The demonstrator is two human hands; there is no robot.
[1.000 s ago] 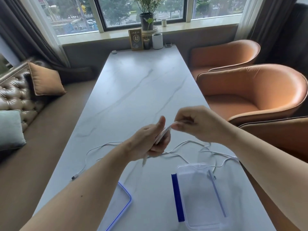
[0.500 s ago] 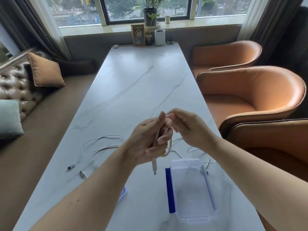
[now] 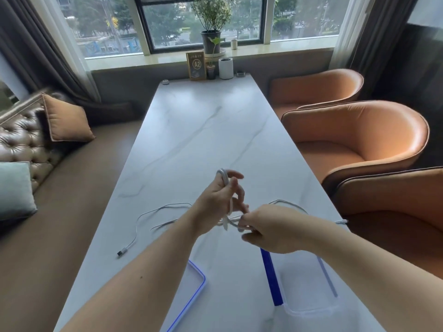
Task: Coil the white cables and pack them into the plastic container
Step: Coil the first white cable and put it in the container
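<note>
My left hand [image 3: 219, 202] holds a partly wound white cable [image 3: 225, 180] looped over its fingers, above the marble table [image 3: 191, 130]. My right hand [image 3: 271, 227] pinches the same cable just below and to the right of the left hand. A second white cable [image 3: 143, 216] lies loose on the table to the left, its dark plug near the table's left edge. More white cable [image 3: 287, 203] trails off to the right behind my right hand. The clear plastic container [image 3: 309, 286] with blue clips stands open at the near right, partly hidden by my right forearm.
The container's blue-rimmed lid [image 3: 191, 293] lies at the near left under my left forearm. Orange armchairs [image 3: 354, 144] line the table's right side, a tufted sofa [image 3: 21, 140] with cushions the left. A sign, a white cup and a plant stand at the far end.
My right hand has dropped from the top of the left hand to below it, carrying the cable round. The loose cable on the right has been drawn in. The camera tilted up.
</note>
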